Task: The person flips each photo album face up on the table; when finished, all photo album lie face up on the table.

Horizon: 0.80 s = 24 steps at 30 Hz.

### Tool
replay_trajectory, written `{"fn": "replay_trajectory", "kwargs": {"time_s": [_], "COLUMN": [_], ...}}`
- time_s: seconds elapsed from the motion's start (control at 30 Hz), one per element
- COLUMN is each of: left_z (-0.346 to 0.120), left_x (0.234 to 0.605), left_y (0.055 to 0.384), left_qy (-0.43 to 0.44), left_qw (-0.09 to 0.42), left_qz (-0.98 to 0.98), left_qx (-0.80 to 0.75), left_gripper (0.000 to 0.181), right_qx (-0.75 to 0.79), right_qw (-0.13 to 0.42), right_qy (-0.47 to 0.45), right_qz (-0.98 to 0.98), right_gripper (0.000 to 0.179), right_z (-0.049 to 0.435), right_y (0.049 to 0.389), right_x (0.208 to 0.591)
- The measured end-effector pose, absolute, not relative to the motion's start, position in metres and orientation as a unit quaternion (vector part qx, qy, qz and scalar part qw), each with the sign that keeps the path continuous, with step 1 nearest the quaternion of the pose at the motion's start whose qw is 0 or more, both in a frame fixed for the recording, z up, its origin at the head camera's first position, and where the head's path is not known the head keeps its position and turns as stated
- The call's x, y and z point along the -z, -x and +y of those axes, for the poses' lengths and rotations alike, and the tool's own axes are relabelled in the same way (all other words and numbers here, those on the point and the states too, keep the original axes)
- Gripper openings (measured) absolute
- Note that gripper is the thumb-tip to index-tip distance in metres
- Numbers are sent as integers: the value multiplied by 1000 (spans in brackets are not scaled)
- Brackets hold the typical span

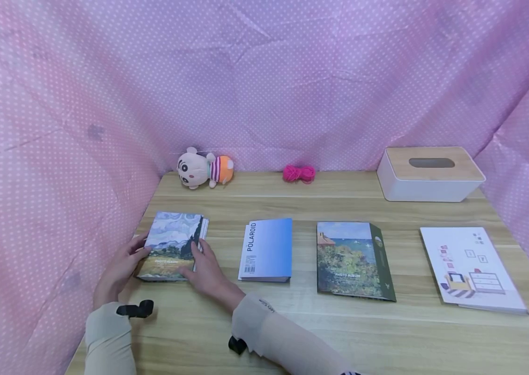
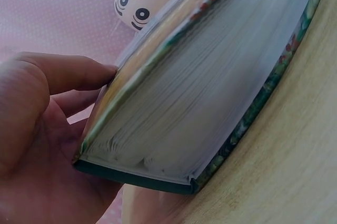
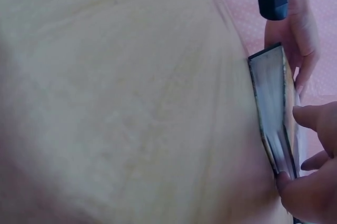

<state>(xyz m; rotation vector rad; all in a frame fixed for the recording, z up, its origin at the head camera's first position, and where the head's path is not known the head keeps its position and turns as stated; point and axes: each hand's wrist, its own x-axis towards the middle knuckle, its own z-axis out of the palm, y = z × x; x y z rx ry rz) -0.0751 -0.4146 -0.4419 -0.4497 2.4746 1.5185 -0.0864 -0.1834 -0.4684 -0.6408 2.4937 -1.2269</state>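
At the far left of the table, a thick photo album (image 1: 173, 232) with a painted landscape cover lies flat, both hands on it. My left hand (image 1: 121, 266) holds its left side, thumb on the cover's edge and the other fingers along the dark spine (image 2: 134, 180). On the opposite side, my right hand (image 1: 209, 276) grips the right edge, with fingertips on the cover and at the page edges (image 3: 271, 100). The nearest other item is a blue Polaroid album (image 1: 269, 250), just right of my right hand.
Farther right lie a green landscape photo album (image 1: 346, 260) and a white album with furniture drawings (image 1: 475, 268). Along the back are a plush toy (image 1: 194, 169), pink yarn (image 1: 299, 173) and a tissue box (image 1: 433, 177). Dotted pink cloth (image 1: 264, 94) hangs behind the table (image 1: 288, 323).
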Motion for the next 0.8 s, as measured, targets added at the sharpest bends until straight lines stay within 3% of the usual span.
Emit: {"fn": "replay_trajectory", "kwargs": {"time_s": [0.17,0.47,0.6,0.8], "left_z": [-412,-404,-394,-368], "left_x": [439,423,412,397], "left_y": [74,79,83,89], "left_qy": [157,170,145,115], "left_qw": [102,117,57,-52], "left_qz": [853,893,919,943], "left_qx": [-487,-400,-361,-307], "left_gripper": [63,88,92,79], "right_qx": [438,459,480,504], "right_qw": [149,111,91,61], "right_qy": [229,227,212,198], "right_qz": [856,852,846,838], "right_gripper": [73,58,56,53], "right_z": [-177,-150,-131,-101], "right_y": [87,105,115,129], "right_x": [461,440,431,418]}}
